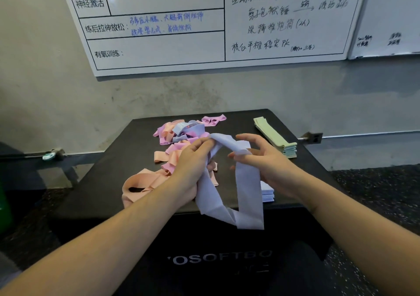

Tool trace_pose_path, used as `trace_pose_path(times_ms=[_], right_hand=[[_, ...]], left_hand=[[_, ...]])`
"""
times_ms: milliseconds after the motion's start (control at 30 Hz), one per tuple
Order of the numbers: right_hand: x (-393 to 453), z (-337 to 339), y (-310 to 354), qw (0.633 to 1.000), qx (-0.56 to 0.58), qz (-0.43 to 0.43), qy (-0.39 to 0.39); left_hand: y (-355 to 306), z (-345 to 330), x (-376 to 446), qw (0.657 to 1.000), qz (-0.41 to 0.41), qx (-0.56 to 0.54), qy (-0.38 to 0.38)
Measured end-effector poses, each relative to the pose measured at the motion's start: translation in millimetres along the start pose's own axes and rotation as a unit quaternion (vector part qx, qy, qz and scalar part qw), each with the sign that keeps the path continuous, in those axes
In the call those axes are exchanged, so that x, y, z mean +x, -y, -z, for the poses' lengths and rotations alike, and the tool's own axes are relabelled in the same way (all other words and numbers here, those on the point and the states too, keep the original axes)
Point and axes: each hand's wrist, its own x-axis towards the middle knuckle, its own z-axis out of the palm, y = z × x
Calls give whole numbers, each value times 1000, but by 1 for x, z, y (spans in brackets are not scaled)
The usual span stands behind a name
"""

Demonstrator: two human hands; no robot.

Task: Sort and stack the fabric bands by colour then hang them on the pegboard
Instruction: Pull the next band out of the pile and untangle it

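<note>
A: Both forearms in from the near edge, bare, angled inward, wrists nearly level w/ each other.

B: Left hand [193, 159]?

A: Back of hand up, fingers curled tight, pinching the lavender band [227, 193] at its top fold. Thumb tucked, can't see it properly.

B: And right hand [261, 159]?

A: Just beside the left grip, palm turned in. Band drapes over the index finger; the thumb [247, 137] is stretched out above it, other fingers loosely bent under. More a hook than a clamp.

B: Hands touching?

A: No, close, small gap, band bridging between them.
</note>
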Motion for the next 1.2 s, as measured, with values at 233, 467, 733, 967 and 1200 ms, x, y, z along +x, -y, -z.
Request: trace_pose_path(times_ms=[233,467,733,967,1200], right_hand=[[-22,0,10,994,87,25,-53],[-28,11,16,987,138,-9,-79],[-36,27,9,998,-30,-4,-53],[-34,38,11,969,-185,87,-141],[-35,30,22,990,-87,74,-88]], left_hand=[[-1,7,-17,994,30,85,62],[3,13,-30,982,5,89,165],[-5,13,-31,994,-42,29,98],[-1,17,-32,990,-21,54,130],[14,17,-28,970,70,164,165]])
